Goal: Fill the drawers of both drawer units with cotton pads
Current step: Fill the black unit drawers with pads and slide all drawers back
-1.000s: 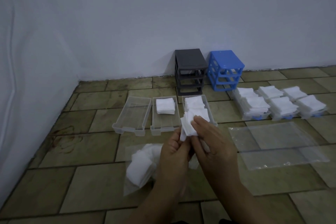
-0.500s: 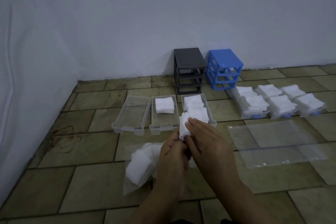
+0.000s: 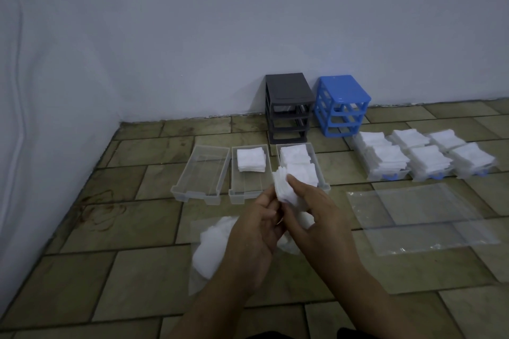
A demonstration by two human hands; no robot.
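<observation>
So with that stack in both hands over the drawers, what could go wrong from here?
The cotton pads are fanned out between the left hand and right hand, so a few may slip to the floor. The middle drawer has only its far half filled; pads set down loosely could topple that pile.

Bagged pads (image 3: 209, 253) partly behind left hand (image 3: 253, 231)

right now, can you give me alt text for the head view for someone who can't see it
Both hands, left and right, hold a stack of pads above a tiled floor. Ahead lie three clear drawers: one empty, one part filled, one full. Grey and blue units stand by the wall.
</observation>
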